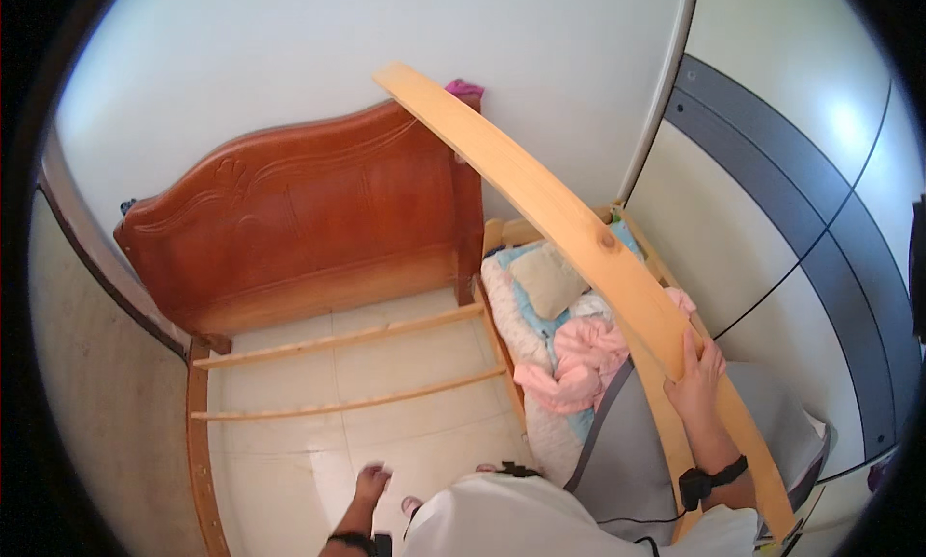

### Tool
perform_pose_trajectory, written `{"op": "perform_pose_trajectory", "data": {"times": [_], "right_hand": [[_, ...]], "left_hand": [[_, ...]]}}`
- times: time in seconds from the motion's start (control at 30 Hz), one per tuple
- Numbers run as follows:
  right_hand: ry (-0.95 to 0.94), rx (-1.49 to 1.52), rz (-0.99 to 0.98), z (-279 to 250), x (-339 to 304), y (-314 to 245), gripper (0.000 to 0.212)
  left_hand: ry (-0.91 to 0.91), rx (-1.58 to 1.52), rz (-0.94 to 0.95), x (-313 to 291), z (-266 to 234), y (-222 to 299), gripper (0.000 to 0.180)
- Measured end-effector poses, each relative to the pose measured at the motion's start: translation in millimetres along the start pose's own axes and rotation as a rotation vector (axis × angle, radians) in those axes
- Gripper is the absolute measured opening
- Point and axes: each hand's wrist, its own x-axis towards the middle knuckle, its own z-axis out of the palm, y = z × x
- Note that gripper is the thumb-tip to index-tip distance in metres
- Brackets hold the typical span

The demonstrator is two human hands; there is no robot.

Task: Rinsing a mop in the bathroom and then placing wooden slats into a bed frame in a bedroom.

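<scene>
My right hand (696, 374) is closed on the edge of a long, pale wooden plank (540, 200) with a dark knot. The plank slants up from the lower right, and its far end appears in front of the top of a reddish-brown wooden headboard (318, 210). Under my right forearm, a second pale wooden strip (667, 427) shows in part. My left hand (372, 482) hangs low over the tiled floor, away from the plank. Its fingers look curled but blurred, and I see nothing held in them.
Two pale slats (338, 339) span the bed frame between its side rails (198, 441). To the right stands a small wooden bed with a pink blanket (579, 354) and a beige pillow (548, 279). A grey padded piece (617, 461) lies nearer me, beside a cream-and-grey wardrobe (772, 277).
</scene>
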Motion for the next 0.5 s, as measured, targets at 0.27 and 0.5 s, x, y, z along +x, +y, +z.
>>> {"op": "perform_pose_trajectory", "data": {"times": [0.27,0.5], "right_hand": [[-0.534,0.649,-0.271,-41,13,-114,0.077],[-1.464,0.871,-0.267,-59,9,-248,0.067]], "left_hand": [[-0.436,-0.579,0.616,-27,-14,292,0.054],[-0.293,-1.168,0.411,-77,-91,300,0.059]]}}
